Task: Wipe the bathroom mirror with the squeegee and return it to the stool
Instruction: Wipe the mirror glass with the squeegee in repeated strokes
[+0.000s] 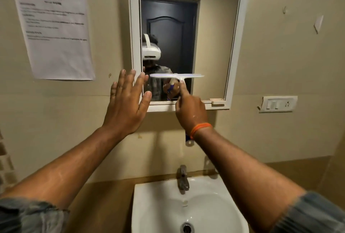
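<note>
A white-framed mirror hangs on the beige wall above the sink. My right hand is shut on the handle of a white squeegee, whose blade lies level against the lower part of the glass. The handle's blue and white end sticks out below my wrist. My left hand is raised with fingers spread, flat by the mirror's left frame edge, holding nothing. The stool is out of view.
A white sink with a metal tap sits directly below my arms. A printed paper sheet is stuck to the wall on the left. A switch and socket plate is on the right wall.
</note>
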